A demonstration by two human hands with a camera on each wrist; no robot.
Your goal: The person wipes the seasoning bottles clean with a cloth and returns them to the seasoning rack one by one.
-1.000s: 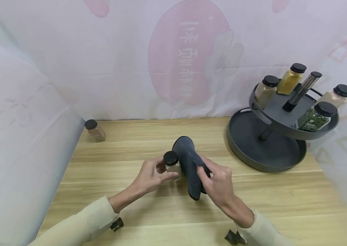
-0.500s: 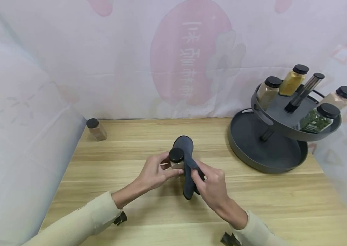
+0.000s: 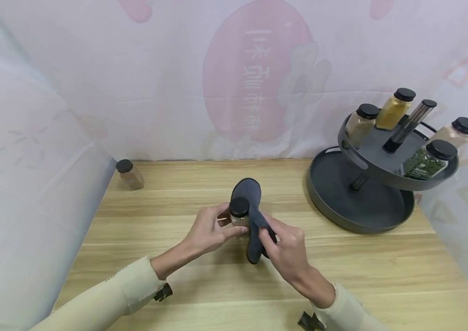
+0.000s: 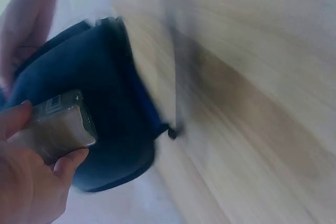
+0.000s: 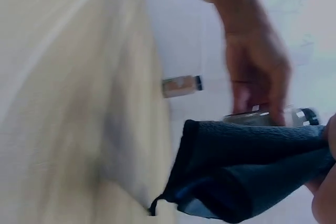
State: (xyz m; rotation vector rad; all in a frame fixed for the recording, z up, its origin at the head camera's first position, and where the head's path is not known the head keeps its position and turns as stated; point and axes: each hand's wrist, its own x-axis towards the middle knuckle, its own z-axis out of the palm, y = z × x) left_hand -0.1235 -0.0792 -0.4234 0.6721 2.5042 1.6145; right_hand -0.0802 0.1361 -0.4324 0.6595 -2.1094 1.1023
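My left hand (image 3: 209, 232) grips a small clear spice jar (image 3: 239, 221) with a black lid, over the middle of the table. Fingers and thumb lie on opposite sides of the jar's body. A dark blue-grey cloth (image 3: 253, 239) hangs folded from my right hand (image 3: 287, 248), which pinches it just right of the jar. In the left wrist view the jar's bottom (image 4: 86, 124) overlaps the spread cloth (image 4: 110, 93). From the right wrist view, the cloth (image 5: 236, 161) covers part of the jar (image 5: 249, 118), and a small loop dangles from its corner.
A dark two-tier round tray (image 3: 320, 202) stands at the back right, with several black-lidded spice jars on its upper tier. Another spice jar (image 3: 131, 177) stands at the table's back left corner. Printed fabric walls (image 3: 167, 124) border the table (image 3: 167, 184).
My left hand has moved the jar slightly right and up against the cloth. My right hand has shifted the cloth a little left, then slightly up.
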